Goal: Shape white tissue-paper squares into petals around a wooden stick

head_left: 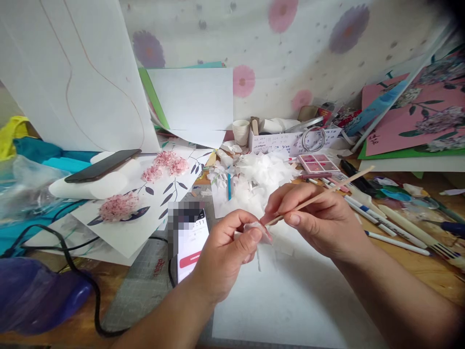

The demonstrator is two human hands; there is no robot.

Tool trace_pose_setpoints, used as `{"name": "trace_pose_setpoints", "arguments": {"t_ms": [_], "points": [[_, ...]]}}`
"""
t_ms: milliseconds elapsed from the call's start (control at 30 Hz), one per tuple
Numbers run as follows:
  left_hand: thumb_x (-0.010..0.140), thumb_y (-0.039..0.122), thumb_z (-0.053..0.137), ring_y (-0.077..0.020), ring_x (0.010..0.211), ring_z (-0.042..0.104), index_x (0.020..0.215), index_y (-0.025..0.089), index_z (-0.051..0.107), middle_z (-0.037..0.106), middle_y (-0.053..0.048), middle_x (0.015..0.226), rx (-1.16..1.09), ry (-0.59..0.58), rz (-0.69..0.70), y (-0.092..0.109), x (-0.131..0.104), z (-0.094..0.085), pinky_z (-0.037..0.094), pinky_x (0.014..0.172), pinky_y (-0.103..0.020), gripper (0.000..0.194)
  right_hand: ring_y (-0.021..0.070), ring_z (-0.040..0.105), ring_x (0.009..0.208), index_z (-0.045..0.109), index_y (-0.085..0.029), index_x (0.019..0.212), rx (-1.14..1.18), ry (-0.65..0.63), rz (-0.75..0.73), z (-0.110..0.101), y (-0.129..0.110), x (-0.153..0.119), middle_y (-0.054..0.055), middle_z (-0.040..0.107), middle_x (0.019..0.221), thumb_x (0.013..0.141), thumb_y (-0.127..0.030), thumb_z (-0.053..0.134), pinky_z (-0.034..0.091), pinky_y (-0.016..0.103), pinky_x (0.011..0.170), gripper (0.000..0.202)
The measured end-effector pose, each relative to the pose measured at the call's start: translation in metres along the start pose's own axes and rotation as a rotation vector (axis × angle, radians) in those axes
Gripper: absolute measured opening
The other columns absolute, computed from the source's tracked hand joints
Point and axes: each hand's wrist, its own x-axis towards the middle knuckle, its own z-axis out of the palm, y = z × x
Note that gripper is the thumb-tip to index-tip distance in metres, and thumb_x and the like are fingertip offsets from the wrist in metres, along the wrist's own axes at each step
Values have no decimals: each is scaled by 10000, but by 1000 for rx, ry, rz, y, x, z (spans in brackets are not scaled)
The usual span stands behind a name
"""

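My left hand (232, 249) is closed, pinching a small piece of thin white tissue paper (258, 230) between thumb and fingers. In my right hand (316, 218) a slim wooden stick (336, 188) is gripped like a pencil, its lower tip at the paper and its other end pointing up to the right. Both hands are close together above a white sheet of paper (290, 300). Just beyond them lies a heap of crumpled white tissue pieces (267, 167). Whether the stick's tip presses into the paper is hard to make out.
Left of my hands, a lit phone (192, 242) lies on a grey cutting mat (134, 291). Farther left are papers with pink flowers (118, 206) and a dark phone (103, 165). Markers (395, 228) and a pink palette (317, 164) lie right; a paper cup (240, 132) stands behind.
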Motion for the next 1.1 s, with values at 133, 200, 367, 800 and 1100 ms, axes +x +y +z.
{"name": "trace_pose_setpoints", "arguments": {"t_ms": [133, 200, 367, 800, 1100], "points": [[900, 309, 632, -28, 496, 305, 846, 171, 575, 607, 16, 742, -49, -20, 1, 0, 0, 0, 188, 484, -232, 159, 191, 661, 815, 697, -183, 947, -54, -36, -41, 1, -4, 1, 73, 675, 907, 865, -110, 645, 542, 342, 707, 121], [890, 305, 648, -23, 491, 304, 838, 166, 568, 603, 20, 724, -72, -4, 1, 0, 0, 0, 189, 480, -220, 168, 190, 664, 823, 691, -180, 931, -83, -38, -36, 1, -6, 0, 69, 673, 904, 861, -104, 649, 541, 334, 715, 111], [873, 284, 669, -13, 479, 314, 804, 157, 565, 619, 18, 704, -129, 37, 26, 2, 1, 3, 200, 479, -198, 178, 196, 669, 843, 685, -183, 934, -93, -45, -33, 3, -8, 0, 65, 672, 904, 860, -88, 643, 549, 335, 729, 127], [892, 270, 635, -23, 491, 339, 784, 146, 570, 601, 10, 711, -125, 43, 58, 2, 2, 5, 244, 482, -185, 177, 194, 664, 851, 684, -172, 915, -169, -60, -57, 4, -9, -1, 82, 684, 924, 853, -89, 652, 542, 328, 729, 109], [897, 281, 633, -20, 492, 337, 793, 148, 563, 603, 13, 719, -109, 41, 58, 2, 2, 4, 250, 484, -182, 183, 204, 666, 845, 682, -172, 906, -173, -54, -60, 4, -9, 0, 85, 687, 916, 851, -86, 651, 547, 344, 719, 106]]}}
